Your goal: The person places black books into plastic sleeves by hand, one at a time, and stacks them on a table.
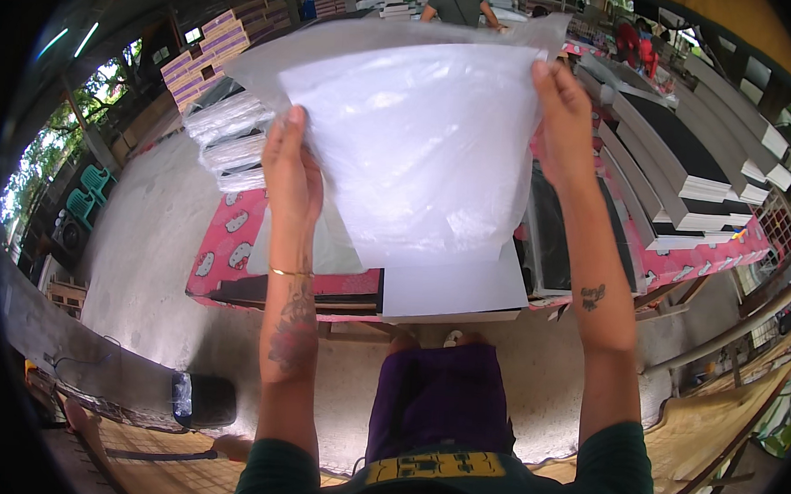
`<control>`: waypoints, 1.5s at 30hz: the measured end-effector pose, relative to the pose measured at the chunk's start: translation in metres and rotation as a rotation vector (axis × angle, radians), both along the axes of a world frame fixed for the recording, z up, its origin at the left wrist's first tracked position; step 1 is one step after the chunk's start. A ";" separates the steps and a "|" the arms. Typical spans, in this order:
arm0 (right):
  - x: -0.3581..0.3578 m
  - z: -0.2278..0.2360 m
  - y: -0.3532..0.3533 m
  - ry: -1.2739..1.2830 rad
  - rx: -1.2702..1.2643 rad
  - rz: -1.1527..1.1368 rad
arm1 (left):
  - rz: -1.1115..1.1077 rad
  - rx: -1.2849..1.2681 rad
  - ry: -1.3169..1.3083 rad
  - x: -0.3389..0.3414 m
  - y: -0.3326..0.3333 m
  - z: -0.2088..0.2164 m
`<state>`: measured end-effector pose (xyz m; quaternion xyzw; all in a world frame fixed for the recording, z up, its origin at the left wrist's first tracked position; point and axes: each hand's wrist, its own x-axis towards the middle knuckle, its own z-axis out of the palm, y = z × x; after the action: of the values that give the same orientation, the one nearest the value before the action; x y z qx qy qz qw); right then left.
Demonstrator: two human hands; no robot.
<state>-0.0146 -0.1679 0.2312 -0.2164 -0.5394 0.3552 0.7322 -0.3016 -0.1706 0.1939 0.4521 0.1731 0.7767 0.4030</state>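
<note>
An open-sided work shed with a rough concrete floor stretches out ahead, trees and green plastic chairs (90,191) showing at the far left and another person (462,2) standing with their back turned at the far end. In the middle stands a low table (234,247) covered in a pink patterned cloth. On its right side lie long overlapping rows of black-covered book stacks (677,163), their white page edges showing, and at its far left sits a heap of bundles wrapped in clear plastic (227,140). Further off, purple and white cartons (209,54) are piled at the far left. A white sheet stack (451,290) rests at the near edge of the table, right in front of the person's knees, with a dark flat stack just left of it. The person holds a large clear plastic bag (419,141) up above the table, spread wide between both hands so that it hides much of the tabletop behind it. The left hand (291,165) is closed on the bag's left edge, thumb toward the camera and fingers behind the film; a thin gold bangle circles that wrist. The right hand (563,117) grips the bag's upper right corner, raised higher and farther than the left. A black box-like object (204,401) sits on the floor at the near left.
</note>
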 end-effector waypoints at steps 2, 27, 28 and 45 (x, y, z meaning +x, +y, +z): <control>-0.002 -0.023 0.006 -0.022 -0.027 -0.009 | -0.004 -0.073 -0.019 0.003 0.001 -0.022; 0.065 -0.162 -0.015 0.920 -0.187 -0.420 | -0.609 -0.590 0.532 0.189 -0.066 -0.146; 0.077 -0.167 -0.020 0.909 -0.211 -0.494 | -0.699 -0.601 0.623 0.179 -0.079 -0.153; 0.193 -0.322 -0.035 0.270 -1.177 -1.506 | 0.647 -0.204 1.358 -0.098 0.011 -0.225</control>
<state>0.1782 -0.2032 -0.0904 -0.7952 0.0941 0.0280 0.5983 -0.3994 -0.1600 -0.0316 0.7182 0.5780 0.3875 -0.0002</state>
